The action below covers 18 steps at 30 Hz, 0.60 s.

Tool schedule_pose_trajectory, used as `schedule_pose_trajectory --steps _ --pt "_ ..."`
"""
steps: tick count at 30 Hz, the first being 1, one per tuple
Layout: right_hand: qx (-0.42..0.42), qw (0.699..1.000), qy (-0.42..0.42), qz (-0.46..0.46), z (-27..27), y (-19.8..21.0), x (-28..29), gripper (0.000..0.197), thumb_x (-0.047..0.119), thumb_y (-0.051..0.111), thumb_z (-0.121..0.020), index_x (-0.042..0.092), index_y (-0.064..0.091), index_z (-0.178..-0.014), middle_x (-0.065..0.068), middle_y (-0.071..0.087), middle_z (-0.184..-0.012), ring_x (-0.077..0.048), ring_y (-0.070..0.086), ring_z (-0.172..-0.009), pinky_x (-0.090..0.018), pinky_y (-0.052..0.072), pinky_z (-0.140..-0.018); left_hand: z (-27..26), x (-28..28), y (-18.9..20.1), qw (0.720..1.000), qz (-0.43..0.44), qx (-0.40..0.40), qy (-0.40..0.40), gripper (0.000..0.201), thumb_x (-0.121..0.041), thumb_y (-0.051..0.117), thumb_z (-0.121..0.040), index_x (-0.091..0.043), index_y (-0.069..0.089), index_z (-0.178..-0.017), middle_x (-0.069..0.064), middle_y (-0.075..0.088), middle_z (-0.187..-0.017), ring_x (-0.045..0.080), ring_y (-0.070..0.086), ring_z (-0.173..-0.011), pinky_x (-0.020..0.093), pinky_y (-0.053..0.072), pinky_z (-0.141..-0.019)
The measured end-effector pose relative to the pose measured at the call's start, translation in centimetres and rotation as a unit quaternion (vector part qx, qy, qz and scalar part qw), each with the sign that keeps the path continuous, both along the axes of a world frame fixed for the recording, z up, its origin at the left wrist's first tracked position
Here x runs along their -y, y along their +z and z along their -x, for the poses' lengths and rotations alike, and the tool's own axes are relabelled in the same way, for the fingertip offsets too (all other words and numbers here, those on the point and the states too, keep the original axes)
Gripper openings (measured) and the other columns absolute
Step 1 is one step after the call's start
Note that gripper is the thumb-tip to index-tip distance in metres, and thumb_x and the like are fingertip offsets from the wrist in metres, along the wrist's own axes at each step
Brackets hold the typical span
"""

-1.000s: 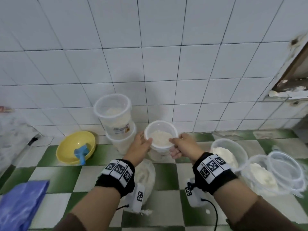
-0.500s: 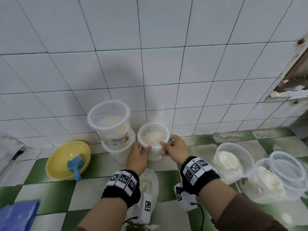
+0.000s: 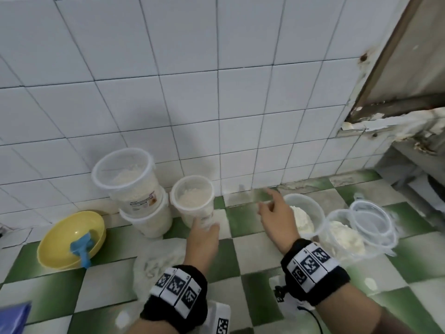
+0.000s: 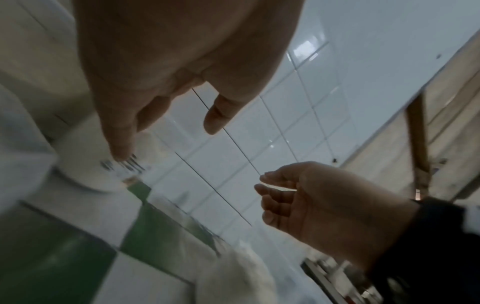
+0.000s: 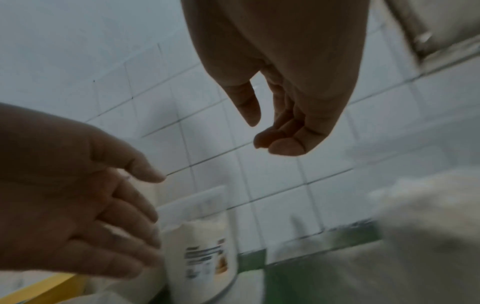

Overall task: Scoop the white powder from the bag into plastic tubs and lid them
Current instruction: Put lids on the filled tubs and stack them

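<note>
A small clear tub (image 3: 192,201) of white powder stands on the floor by the wall; a clear lid seems to be on it. My left hand (image 3: 204,226) hovers just in front of it with fingers straight, holding nothing; in the left wrist view a fingertip (image 4: 119,154) lies by the tub's label (image 4: 122,166). My right hand (image 3: 267,201) is open and empty, out to the right near two open tubs (image 3: 310,208) of powder. The powder bag (image 3: 159,261) lies under my left forearm. The right wrist view shows the right hand (image 5: 265,135) above the small tub (image 5: 205,246).
Two larger lidded tubs (image 3: 134,186) are stacked left of the small one. A yellow bowl (image 3: 60,239) holds a blue scoop (image 3: 81,247). Loose clear lids (image 3: 370,220) lean at the far right. A blue sheet (image 3: 14,317) is at the bottom left.
Both hands carried the small tub to the wall beside the stack and let go of it. The right hand has swung right toward the open tubs.
</note>
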State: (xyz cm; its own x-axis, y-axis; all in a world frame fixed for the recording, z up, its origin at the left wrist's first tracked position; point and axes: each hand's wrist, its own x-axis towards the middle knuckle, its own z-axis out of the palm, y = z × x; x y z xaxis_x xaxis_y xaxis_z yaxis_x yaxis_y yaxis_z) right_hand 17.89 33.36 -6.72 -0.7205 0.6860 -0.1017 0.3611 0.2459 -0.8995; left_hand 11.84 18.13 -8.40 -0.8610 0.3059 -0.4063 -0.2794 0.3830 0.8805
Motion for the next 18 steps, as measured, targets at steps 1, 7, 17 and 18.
schedule_pose_trajectory --steps 1,7,17,18 --pt "-0.006 0.999 -0.019 -0.03 -1.6 0.5 -1.3 0.04 0.01 0.046 -0.094 0.014 0.045 -0.133 -0.008 0.064 -0.081 -0.019 0.059 -0.072 -0.014 0.044 -0.062 -1.2 -0.8 -0.1 1.0 0.006 0.013 -0.011 0.038 -0.022 0.05 -0.095 -0.019 0.046 -0.133 0.002 0.058 -0.119 0.02 0.055 -0.105 0.035 0.042 -0.097" --pt "0.117 0.961 -0.137 -0.208 -11.6 -0.2 -9.8 0.05 0.014 0.052 -0.089 0.012 0.042 -0.138 -0.017 0.054 -0.108 -0.028 0.047 -0.1 -0.034 0.039 -0.09 -8.2 -6.0 -1.0 0.985 0.076 0.064 -0.141 0.05 -0.031 0.044 -0.1 -0.016 0.034 -0.147 0.002 0.035 -0.152 0.021 0.034 -0.138 0.036 0.028 -0.114" --pt "0.162 0.985 0.016 -0.049 -17.7 -3.2 -17.0 0.045 0.013 0.042 -0.094 0.013 0.04 -0.138 -0.017 0.06 -0.122 -0.033 0.057 -0.11 -0.036 0.044 -0.098 -16.3 -15.4 -1.4 0.984 0.049 0.119 -0.124 0.049 -0.046 0.037 -0.1 -0.022 0.04 -0.143 0.002 0.042 -0.147 0.021 0.04 -0.134 0.038 0.029 -0.114" --pt "0.153 0.986 0.03 -0.052 -17.6 -3.4 -17.6 0.044 0.012 0.042 -0.093 0.012 0.042 -0.137 -0.017 0.06 -0.122 -0.033 0.058 -0.11 -0.037 0.044 -0.099 -16.9 -16.2 -1.4 0.986 0.038 0.119 -0.111 0.049 -0.047 0.035 -0.1 -0.023 0.039 -0.143 0.002 0.042 -0.146 0.021 0.04 -0.134 0.037 0.029 -0.112"
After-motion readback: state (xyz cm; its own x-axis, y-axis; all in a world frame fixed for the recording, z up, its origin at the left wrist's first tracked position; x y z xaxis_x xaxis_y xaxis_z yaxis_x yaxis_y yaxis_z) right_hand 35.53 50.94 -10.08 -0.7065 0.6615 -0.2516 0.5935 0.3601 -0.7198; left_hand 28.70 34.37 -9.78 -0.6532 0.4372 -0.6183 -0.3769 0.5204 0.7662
